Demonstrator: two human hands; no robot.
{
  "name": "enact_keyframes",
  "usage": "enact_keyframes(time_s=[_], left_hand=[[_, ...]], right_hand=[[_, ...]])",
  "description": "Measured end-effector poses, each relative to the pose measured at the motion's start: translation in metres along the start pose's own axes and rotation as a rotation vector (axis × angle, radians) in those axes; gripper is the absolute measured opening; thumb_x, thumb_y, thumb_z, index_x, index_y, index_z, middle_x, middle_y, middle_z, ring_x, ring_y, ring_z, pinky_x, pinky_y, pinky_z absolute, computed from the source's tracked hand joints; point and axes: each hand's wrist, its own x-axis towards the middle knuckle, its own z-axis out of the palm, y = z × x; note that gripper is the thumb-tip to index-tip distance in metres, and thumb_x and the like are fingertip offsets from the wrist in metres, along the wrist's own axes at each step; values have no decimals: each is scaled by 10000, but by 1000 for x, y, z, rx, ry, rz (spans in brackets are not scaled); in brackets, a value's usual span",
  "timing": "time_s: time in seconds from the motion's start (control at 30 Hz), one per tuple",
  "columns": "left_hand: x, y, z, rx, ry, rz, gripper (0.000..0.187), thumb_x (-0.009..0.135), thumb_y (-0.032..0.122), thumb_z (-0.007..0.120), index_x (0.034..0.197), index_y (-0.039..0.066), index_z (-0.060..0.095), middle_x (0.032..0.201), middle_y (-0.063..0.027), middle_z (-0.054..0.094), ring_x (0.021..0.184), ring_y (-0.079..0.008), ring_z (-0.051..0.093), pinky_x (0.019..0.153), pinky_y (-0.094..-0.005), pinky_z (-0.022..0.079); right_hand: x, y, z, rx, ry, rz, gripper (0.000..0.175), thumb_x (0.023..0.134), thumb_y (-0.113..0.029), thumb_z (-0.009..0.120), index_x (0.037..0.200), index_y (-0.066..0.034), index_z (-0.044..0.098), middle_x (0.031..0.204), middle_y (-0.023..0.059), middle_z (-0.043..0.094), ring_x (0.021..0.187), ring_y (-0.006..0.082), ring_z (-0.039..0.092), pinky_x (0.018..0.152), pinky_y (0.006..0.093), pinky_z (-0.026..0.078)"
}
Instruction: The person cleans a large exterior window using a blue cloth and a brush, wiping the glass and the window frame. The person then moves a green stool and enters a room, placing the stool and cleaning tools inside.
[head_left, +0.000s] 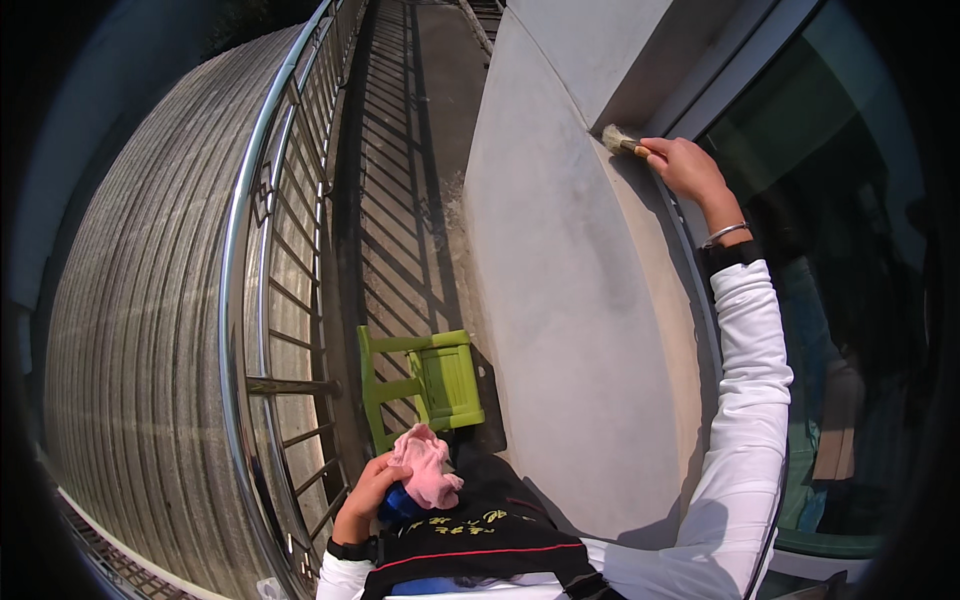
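At the far corner of the window sill (634, 191), my right hand (686, 169) grips a brush (626, 142) by its short wooden handle. Its pale bristles touch the corner where the sill meets the side of the window recess. My left hand (371, 480) is low in front of me, closed around a crumpled pink cloth (426, 466). Something blue (397, 504) shows just under the cloth; I cannot tell whether the hand holds it too. A large glass window (817, 225) in a light frame stands right of the sill.
A green plastic chair (450, 382) stands on the concrete walkway (450, 82) ahead of me. Along the left runs a shiny metal railing (232, 300), with a corrugated roof (150, 315) beyond it. The pale wall (555, 277) borders the walkway on the right.
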Motion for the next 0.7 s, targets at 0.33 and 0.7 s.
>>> enact_keyframes(time_s=[0.33,0.7], left_hand=[[-14,-8,-3,28,-26,16,357,891,189,586,1169,-34,601,1100,-56,642,1000,-124,586,911,-263,443],[-12,-20,2,-3,-21,67,353,914,208,571,1176,-25,609,1134,-65,643,1040,-128,578,943,-267,425]], right_hand=[[24,0,30,-282,-82,78,381,976,-328,481,1353,-285,519,1052,159,670,1035,320,622,857,441,509],[42,3,39,-355,-97,28,436,954,-462,475,1304,-220,566,1106,203,655,1047,373,612,880,472,501]])
